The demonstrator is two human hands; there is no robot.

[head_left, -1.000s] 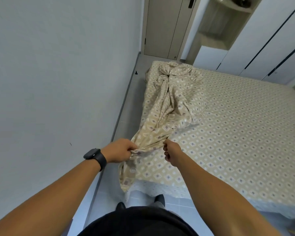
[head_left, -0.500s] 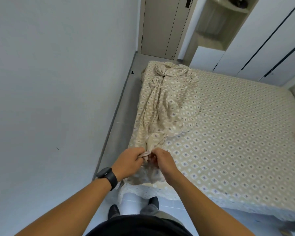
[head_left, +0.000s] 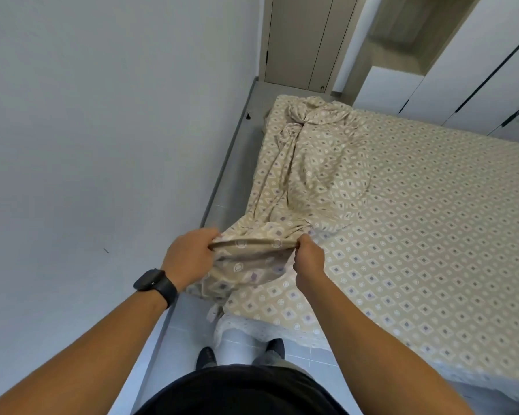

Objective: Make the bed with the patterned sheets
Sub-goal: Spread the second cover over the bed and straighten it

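Note:
A beige loose sheet [head_left: 309,175] with a diamond pattern lies bunched and twisted along the left side of the bed [head_left: 432,235], which wears a fitted sheet of the same pattern. My left hand [head_left: 189,256] and my right hand [head_left: 309,259] each grip the near edge of the loose sheet, and that edge runs taut between them just above the bed's near left corner. Below the edge, a fold of the sheet hangs over the corner toward the floor. A dark watch sits on my left wrist.
A plain wall [head_left: 102,145] stands close on the left, leaving a narrow floor strip [head_left: 237,175] beside the bed. A closed door [head_left: 303,40] is at the far end. White wardrobes [head_left: 477,70] and an open shelf niche line the far side. My feet stand at the bed's foot.
My hands, close together half a second ago, have moved apart and stretched the sheet's edge between them. The view has tilted down toward the bed's near corner.

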